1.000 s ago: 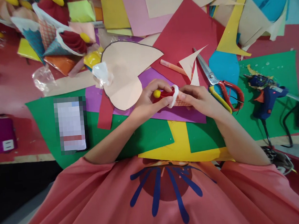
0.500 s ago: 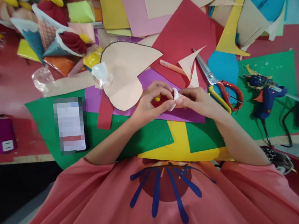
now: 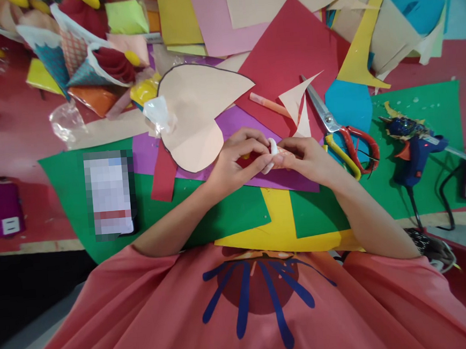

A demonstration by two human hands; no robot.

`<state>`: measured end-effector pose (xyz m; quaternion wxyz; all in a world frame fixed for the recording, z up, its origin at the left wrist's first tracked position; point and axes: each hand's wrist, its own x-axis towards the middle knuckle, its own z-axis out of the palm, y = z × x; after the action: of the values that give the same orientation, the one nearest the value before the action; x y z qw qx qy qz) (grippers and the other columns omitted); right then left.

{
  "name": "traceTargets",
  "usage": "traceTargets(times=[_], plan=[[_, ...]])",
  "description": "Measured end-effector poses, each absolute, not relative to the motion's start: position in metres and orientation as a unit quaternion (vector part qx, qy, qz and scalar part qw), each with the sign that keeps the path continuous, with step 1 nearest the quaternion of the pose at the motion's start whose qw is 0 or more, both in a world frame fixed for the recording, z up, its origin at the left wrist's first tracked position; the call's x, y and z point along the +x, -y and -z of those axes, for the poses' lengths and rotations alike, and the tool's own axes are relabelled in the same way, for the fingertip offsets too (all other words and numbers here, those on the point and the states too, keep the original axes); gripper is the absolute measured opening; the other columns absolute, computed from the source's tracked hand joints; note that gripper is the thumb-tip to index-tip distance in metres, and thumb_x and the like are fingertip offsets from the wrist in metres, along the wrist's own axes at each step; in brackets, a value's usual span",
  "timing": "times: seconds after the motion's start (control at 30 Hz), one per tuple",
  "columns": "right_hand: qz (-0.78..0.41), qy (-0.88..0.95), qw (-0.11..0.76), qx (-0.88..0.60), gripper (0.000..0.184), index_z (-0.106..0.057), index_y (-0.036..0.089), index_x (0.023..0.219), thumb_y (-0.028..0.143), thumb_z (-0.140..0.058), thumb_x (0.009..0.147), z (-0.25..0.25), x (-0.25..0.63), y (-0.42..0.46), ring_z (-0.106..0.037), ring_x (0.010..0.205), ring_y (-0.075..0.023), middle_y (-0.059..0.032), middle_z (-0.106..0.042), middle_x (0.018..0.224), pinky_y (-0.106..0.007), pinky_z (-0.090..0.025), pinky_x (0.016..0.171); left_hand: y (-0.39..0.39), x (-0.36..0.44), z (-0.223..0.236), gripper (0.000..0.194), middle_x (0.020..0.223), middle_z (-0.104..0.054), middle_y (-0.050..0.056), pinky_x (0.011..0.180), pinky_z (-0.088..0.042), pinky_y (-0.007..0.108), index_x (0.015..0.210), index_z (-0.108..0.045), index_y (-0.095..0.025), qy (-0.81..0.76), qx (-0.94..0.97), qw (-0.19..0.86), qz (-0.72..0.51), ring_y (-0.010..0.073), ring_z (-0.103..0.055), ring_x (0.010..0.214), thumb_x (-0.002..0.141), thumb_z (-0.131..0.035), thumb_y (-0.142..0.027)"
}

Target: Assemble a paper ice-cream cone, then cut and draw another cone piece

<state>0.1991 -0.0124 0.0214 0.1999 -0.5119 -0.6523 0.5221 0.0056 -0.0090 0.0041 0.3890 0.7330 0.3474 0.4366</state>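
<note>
Between my two hands is a small craft ice cream cone (image 3: 273, 148) with a white rim, a dark red top and an orange patterned cone. My left hand (image 3: 238, 160) is closed round its red top, fingertips and thumb at the white rim. The patterned cone part is pinched by my right hand (image 3: 306, 158), thumb in front. Much of the cone is hidden by my fingers. Under my hands lies a purple sheet (image 3: 298, 181). Just beyond my left hand rests a beige heart-shaped cutout (image 3: 195, 107) with a dark outline.
Red-handled scissors (image 3: 340, 128) lie right of my hands, with a blue glue gun (image 3: 417, 154) and its cable farther right. A phone (image 3: 109, 195) with a blurred screen is at left. Several similar cones (image 3: 82, 57) sit upper left. Coloured sheets (image 3: 291, 46) and scraps cover the back.
Both hands keep their grip on the cone, with only very slight finger movement around the white rim. The other things have not visibly moved.
</note>
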Motion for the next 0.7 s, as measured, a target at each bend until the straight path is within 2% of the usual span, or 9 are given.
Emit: traceTargets(times=[0.13, 0.3, 0.7], plan=[[-0.521, 0.651, 0.202, -0.513, 0.052, -0.059, 0.016, 0.071, 0.068, -0.059, 0.075, -0.021, 0.1989, 0.0129, -0.035, 0.056, -0.0077, 0.0038, -0.043, 0.061, -0.027, -0.024, 0.052, 0.0094, 0.0059, -0.0043, 0.024, 0.087, -0.066, 0.003, 0.082, -0.052, 0.03, 0.071, -0.066, -0.021, -0.354, 0.734, 0.387, -0.43, 0.0141, -0.063, 0.087, 0.089, -0.06, -0.036], [-0.512, 0.653, 0.202, -0.52, 0.053, -0.059, 0.015, 0.071, 0.068, -0.059, 0.075, -0.0204, 0.1981, 0.0133, -0.035, 0.056, -0.0078, 0.0037, -0.044, 0.061, -0.026, -0.024, 0.052, 0.0092, 0.0071, -0.0026, 0.02, 0.084, -0.065, 0.002, 0.081, -0.052, 0.026, 0.071, -0.065, -0.019, -0.338, 0.736, 0.379, -0.448, 0.0119, -0.064, 0.088, 0.089, -0.062, -0.029], [-0.514, 0.648, 0.21, -0.522, 0.048, -0.06, 0.015, 0.071, 0.062, -0.061, 0.077, -0.0182, 0.1988, 0.0146, -0.036, 0.056, -0.0074, 0.0038, -0.044, 0.062, -0.025, -0.025, 0.052, 0.0085, 0.0071, -0.0014, 0.02, 0.084, -0.064, 0.002, 0.081, -0.053, 0.024, 0.07, -0.063, -0.018, -0.335, 0.741, 0.371, -0.449, 0.0107, -0.064, 0.087, 0.088, -0.062, -0.024]])
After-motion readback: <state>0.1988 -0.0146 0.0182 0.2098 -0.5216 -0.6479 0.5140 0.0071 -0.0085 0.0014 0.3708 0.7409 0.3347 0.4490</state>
